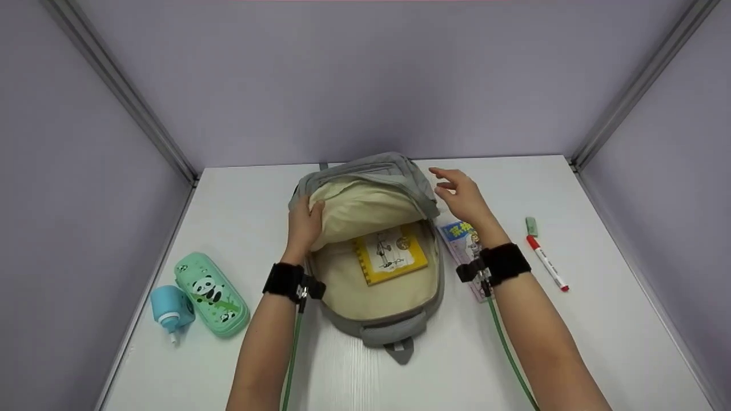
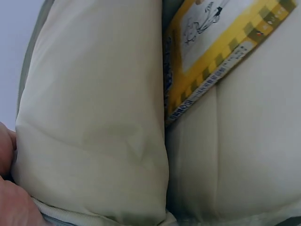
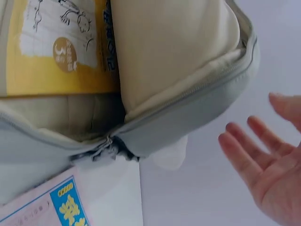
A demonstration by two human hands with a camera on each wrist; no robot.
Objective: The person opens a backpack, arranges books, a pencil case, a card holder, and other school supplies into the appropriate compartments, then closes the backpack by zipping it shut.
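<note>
A grey backpack (image 1: 377,331) lies unzipped on the white table, its cream lining showing. A yellow book (image 1: 392,254) (image 2: 221,47) (image 3: 51,52) lies inside it. My left hand (image 1: 304,224) grips the left edge of the raised front flap (image 1: 365,208) (image 2: 94,117). My right hand (image 1: 460,191) (image 3: 268,165) hovers with spread fingers just right of the flap's grey rim (image 3: 197,113), holding nothing. A pink and blue booklet (image 1: 464,242) (image 3: 56,207) lies on the table beside the bag, partly under my right wrist.
A mint panda pencil case (image 1: 211,294) and a small blue bottle (image 1: 170,308) sit at the front left. A red and white marker (image 1: 547,262) and a small green eraser (image 1: 531,226) lie at the right. Purple walls enclose the table (image 1: 599,319).
</note>
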